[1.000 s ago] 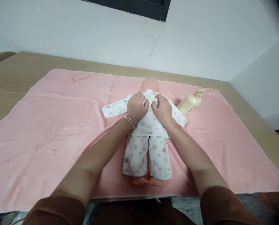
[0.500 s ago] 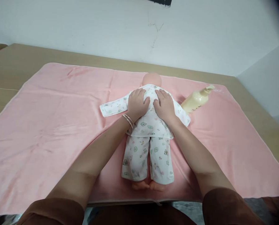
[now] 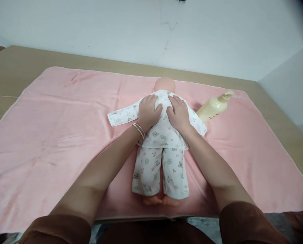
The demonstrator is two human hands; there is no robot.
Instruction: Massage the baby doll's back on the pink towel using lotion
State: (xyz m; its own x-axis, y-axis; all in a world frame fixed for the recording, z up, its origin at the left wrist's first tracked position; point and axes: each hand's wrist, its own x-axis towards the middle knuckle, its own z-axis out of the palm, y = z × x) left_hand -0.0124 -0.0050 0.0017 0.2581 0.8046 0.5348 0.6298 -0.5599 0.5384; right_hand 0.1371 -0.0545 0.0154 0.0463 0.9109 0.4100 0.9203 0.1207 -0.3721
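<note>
A baby doll (image 3: 159, 156) in white printed pyjamas lies face down on a pink towel (image 3: 52, 135), head (image 3: 164, 84) away from me. My left hand (image 3: 148, 112) rests flat on the doll's upper back at the left, fingers together and stretched out. My right hand (image 3: 178, 113) lies flat on the upper back at the right, beside the left one. Neither hand holds anything. Two thin bangles (image 3: 139, 129) circle my left wrist.
A cream pump bottle (image 3: 214, 106) lies on its side on the towel just right of the doll's sleeve. The towel covers a wooden table (image 3: 14, 67) that stands against a white wall. The table's near edge is at my body.
Both hands have slid slightly up the doll's back toward the shoulders and flattened. The camera has tipped a little downward.
</note>
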